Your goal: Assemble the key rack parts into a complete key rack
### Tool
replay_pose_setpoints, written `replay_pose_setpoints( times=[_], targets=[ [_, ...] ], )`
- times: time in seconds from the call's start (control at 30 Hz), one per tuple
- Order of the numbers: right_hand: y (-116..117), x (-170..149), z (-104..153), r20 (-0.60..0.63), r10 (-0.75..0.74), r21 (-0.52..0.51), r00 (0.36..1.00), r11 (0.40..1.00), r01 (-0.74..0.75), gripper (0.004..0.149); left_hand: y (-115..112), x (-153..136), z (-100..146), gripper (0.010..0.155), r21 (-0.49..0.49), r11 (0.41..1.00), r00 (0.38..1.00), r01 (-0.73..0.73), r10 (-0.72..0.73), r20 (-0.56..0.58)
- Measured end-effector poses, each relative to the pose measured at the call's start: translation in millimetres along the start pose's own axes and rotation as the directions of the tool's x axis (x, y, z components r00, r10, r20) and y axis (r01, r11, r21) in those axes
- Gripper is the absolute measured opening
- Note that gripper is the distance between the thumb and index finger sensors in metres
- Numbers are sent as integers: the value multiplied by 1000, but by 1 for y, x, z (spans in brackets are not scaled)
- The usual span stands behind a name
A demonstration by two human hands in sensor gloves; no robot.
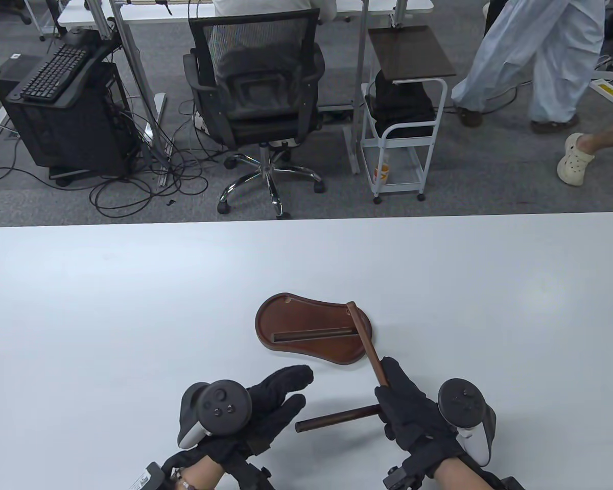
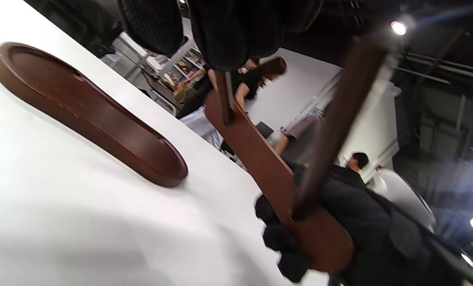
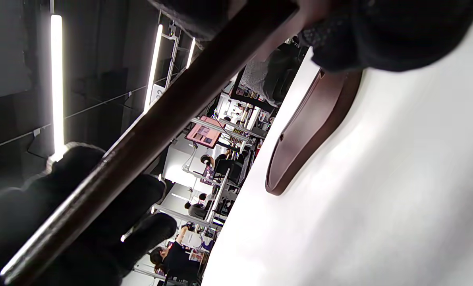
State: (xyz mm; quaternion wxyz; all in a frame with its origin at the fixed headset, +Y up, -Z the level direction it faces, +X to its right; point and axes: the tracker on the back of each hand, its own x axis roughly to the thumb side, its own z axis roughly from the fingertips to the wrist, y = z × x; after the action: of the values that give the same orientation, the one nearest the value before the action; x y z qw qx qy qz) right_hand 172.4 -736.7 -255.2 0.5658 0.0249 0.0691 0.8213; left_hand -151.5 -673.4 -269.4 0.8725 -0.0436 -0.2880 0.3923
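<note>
The brown wooden base [image 1: 306, 316] lies flat on the white table [image 1: 133, 306], a slot along its middle. My right hand [image 1: 391, 390] grips the lower end of a flat wooden board [image 1: 365, 339], held on edge over the base's right end. A round rod [image 1: 337, 417] sticks out of the board toward the left. My left hand [image 1: 296, 390] is open with fingers spread, just above the rod's free end, and holds nothing. The left wrist view shows the base [image 2: 85, 111], the board [image 2: 260, 159], the rod [image 2: 339, 111] and a thinner peg [image 2: 224, 95]. The right wrist view shows the rod [image 3: 161, 119] and the base [image 3: 311, 127].
The table's far edge [image 1: 306, 217] runs behind the base. Beyond it stand an office chair [image 1: 258, 92], a small white cart [image 1: 403, 112] and a computer tower [image 1: 66, 117]. People walk at the back right.
</note>
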Motion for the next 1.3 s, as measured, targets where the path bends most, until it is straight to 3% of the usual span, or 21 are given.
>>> replay_pose_setpoints(
  times=[0.1, 0.23, 0.67, 0.9, 1.3],
  targets=[
    [-6, 0, 0, 1, -12, -17, 1000, 1000, 12, 63, 15, -23, -5, 56, 57, 998, 997, 9, -5, -79],
    [-9, 0, 0, -4, -41, -25, 999, 999, 41, 63, 24, -50, -20, 57, 57, 995, 979, 76, -64, -195],
    [-14, -1, 1, -4, -67, -31, 998, 997, 67, 63, -16, -107, -83, 67, -285, 916, 815, 282, -385, -433],
    [-18, -2, 0, -7, -78, -34, 997, 996, 78, 63, -25, -129, -92, 63, -342, 915, 774, 213, -372, -512],
    [-19, -3, 1, -12, -79, -26, 997, 997, 79, 63, -25, -125, -83, 56, -420, 788, 695, 450, -605, -389]
  ],
)
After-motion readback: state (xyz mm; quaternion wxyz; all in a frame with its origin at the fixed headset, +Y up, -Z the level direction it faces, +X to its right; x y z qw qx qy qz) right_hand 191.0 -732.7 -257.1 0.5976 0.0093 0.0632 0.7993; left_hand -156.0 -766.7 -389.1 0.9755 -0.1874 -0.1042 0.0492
